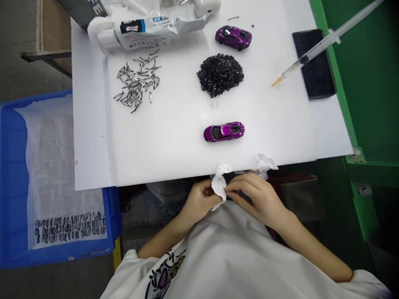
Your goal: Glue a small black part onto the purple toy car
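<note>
Both hands are together in my lap, just below the front edge of the white table point(174, 166). My left hand point(199, 201) and my right hand point(258, 199) pinch a crumpled white tissue point(220, 185) between the fingertips. A second tuft of tissue point(264, 162) pokes up at the table edge. A purple toy car point(223, 131) lies on the table a little beyond the hands. Another purple toy car point(233, 37) sits farther back.
A heap of small black parts point(220, 74) lies mid-table; thin black curved strips point(137, 83) are scattered to the left. A syringe point(314, 50) and a black phone point(314, 64) lie right. A plastic bag point(149, 31) lies at the back, a blue crate point(15, 178) left.
</note>
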### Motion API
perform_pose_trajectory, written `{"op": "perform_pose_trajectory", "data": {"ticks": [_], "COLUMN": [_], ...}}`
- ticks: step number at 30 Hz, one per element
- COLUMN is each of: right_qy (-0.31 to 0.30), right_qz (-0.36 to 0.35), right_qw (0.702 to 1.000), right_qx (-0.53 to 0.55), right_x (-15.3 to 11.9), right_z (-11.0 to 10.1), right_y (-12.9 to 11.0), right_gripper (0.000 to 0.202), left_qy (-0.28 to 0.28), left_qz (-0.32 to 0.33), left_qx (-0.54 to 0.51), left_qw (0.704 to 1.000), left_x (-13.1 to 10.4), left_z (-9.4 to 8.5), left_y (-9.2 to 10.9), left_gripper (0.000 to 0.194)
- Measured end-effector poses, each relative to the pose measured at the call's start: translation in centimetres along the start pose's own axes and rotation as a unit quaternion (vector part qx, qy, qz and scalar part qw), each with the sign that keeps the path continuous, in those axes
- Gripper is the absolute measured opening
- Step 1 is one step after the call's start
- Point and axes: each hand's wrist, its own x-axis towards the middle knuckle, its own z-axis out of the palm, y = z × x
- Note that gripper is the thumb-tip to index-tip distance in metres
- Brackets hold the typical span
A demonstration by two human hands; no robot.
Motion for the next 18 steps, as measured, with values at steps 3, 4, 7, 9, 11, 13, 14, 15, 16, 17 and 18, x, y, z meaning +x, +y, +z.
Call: {"op": "perform_pose_trajectory", "data": {"ticks": [3,4,7,9,11,13,14,15,16,17,18], "right_qy": [0.012,0.014,0.009,0.008,0.011,0.013,0.011,0.008,0.005,0.005,0.008], "right_qz": [-0.014,-0.015,-0.017,-0.018,-0.017,-0.019,-0.023,-0.028,-0.031,-0.032,-0.024], "right_qw": [1.000,1.000,1.000,1.000,0.999,0.998,0.997,0.996,0.996,0.996,0.996], "right_qx": [-0.022,-0.022,-0.015,-0.019,-0.033,-0.055,-0.068,-0.080,-0.087,-0.088,-0.082], "right_x": [0.1,0.0,-0.1,-0.3,-0.4,-0.5,-0.6,-0.7,-0.8,-0.9,-1.0], "right_z": [0.0,0.0,0.0,0.0,0.1,0.1,0.0,-0.2,-0.4,-0.8,-1.3], "right_y": [0.0,0.0,0.0,0.0,0.0,0.1,0.1,0.2,0.3,0.4,0.5], "right_gripper": [0.010,0.010,0.008,0.006,0.006,0.006,0.006,0.006,0.006,0.006,0.007], "left_qy": [0.019,0.020,0.009,0.006,0.009,0.011,0.009,0.008,0.010,0.013,0.018], "left_qz": [0.035,0.043,0.056,0.064,0.073,0.078,0.079,0.079,0.078,0.076,0.074], "left_qx": [0.040,0.052,0.083,0.106,0.131,0.154,0.165,0.176,0.187,0.200,0.214], "left_qw": [0.998,0.997,0.995,0.992,0.989,0.985,0.983,0.981,0.979,0.977,0.974], "left_x": [0.0,0.0,0.0,0.1,0.2,0.3,0.3,0.4,0.5,0.6,0.7], "left_z": [-0.1,-0.1,-0.1,-0.1,0.1,0.3,0.5,0.6,0.7,0.8,0.8], "left_y": [0.1,0.1,0.3,0.5,0.8,1.0,1.2,1.3,1.4,1.5,1.6], "left_gripper": [0.010,0.010,0.014,0.013,0.010,0.007,0.007,0.007,0.008,0.008,0.007]}}
